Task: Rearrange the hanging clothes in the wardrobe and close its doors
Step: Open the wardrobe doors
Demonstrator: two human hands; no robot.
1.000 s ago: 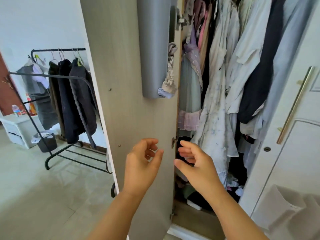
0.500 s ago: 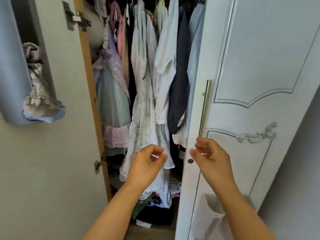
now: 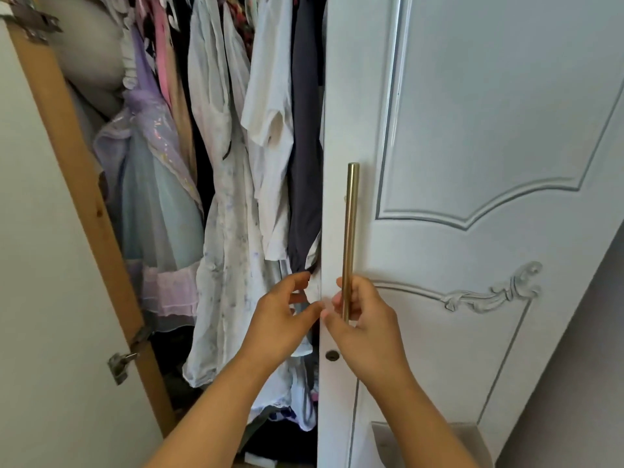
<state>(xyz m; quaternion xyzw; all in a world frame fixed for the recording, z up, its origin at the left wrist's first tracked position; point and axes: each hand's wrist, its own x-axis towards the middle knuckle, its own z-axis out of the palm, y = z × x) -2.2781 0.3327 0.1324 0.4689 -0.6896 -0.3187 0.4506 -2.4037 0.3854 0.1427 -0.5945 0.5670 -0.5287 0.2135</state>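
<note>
The right hand (image 3: pixel 363 319) is seen at the lower end of the brass bar handle (image 3: pixel 349 238) on the white right door (image 3: pixel 472 130) of the wardrobe; its fingers are curled round the bar or just against it, and a firm grip cannot be confirmed. The left hand (image 3: pixel 282 320) is held beside the door's edge with thumb and fingers loosely curved toward each other, nothing being held, in front of the pale floral dress (image 3: pixel 229 265). The hanging clothes are crowded between the two doors: a lilac and pale-blue tulle dress (image 3: pixel 152 197) at the left, a white T-shirt (image 3: pixel 270 130) and a dark grey garment (image 3: pixel 305 184) pressed close to the right door's edge. The left door (image 3: pixel 40 298) stands open, its lower hinge (image 3: pixel 123 361) exposed.

A snag is judged likely. The dark garment's sleeve and the white hem lie right at the closing edge, so fabric could be pinched between door and frame if the door is swung before they are tucked in. The left hand's fingers are also near that edge and could be caught.

Compared with half a second earlier, the view has been brought closer to the right door, the right hand has been raised onto the handle from just below it, and the left hand has been shifted rightward toward the door edge.
</note>
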